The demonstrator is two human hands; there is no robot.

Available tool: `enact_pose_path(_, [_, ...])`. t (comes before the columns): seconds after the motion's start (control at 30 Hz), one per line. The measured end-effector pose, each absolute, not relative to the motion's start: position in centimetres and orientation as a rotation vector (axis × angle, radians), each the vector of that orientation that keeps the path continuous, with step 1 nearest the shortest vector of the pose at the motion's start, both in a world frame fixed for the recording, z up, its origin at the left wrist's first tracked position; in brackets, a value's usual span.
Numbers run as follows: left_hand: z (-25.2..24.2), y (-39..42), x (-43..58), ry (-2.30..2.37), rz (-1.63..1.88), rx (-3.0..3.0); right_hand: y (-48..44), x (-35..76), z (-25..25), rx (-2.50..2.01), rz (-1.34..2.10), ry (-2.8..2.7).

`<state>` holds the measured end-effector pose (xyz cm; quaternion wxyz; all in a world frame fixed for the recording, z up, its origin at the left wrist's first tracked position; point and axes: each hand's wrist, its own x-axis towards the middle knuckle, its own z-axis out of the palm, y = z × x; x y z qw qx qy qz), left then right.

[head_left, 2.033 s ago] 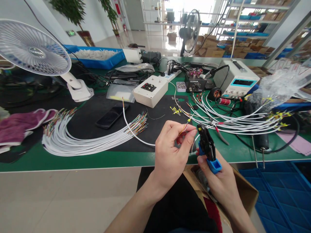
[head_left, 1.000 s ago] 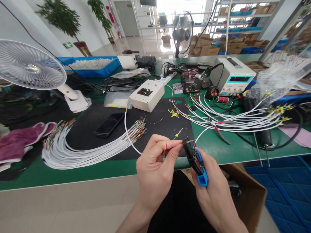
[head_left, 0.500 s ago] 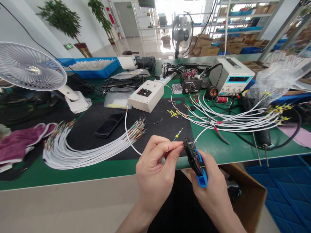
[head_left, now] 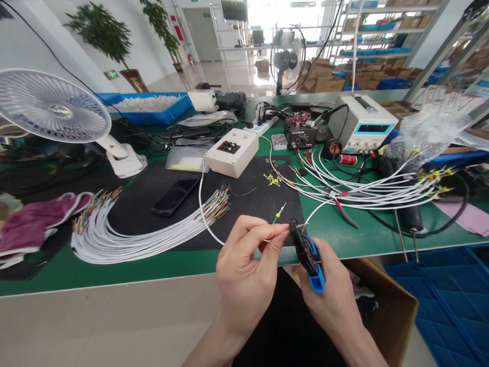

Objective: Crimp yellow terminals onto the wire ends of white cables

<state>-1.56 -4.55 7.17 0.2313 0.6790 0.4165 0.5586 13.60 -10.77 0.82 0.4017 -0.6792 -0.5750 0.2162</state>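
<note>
My right hand point(head_left: 336, 285) is wrapped round the blue handles of a black-headed crimping tool point(head_left: 303, 250). The tool's head is upright just beyond the fingertips of my left hand point(head_left: 250, 260). Those fingers are closed in a pinch on a thin wire, most of it hidden by them, its end at the tool's jaws. Behind the pinch, a green wire with a yellow ferrule point(head_left: 279, 213) sticks up over the black mat. A white cable point(head_left: 202, 209) runs from a switch box point(head_left: 234, 153) down to behind my left hand.
A bundle of white cables point(head_left: 126, 250) curves along the left of the bench, near a phone point(head_left: 175, 196). Loose yellow ferrules point(head_left: 272, 179) lie on the black mat point(head_left: 252, 209). More white cables point(head_left: 378, 196), a power supply point(head_left: 364, 125) and a heat gun point(head_left: 410, 209) are at right.
The view has shifted slightly. Both hands keep nearly the same pose, with the wire end still at the tool's jaws.
</note>
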Motion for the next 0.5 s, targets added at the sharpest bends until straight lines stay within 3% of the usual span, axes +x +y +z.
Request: enact_pose_path(0.5, [6.7, -4.8, -2.4, 1.137, 1.476, 1.892, -10.7, 13.2, -0.4, -1.711, 0.489, -1.451])
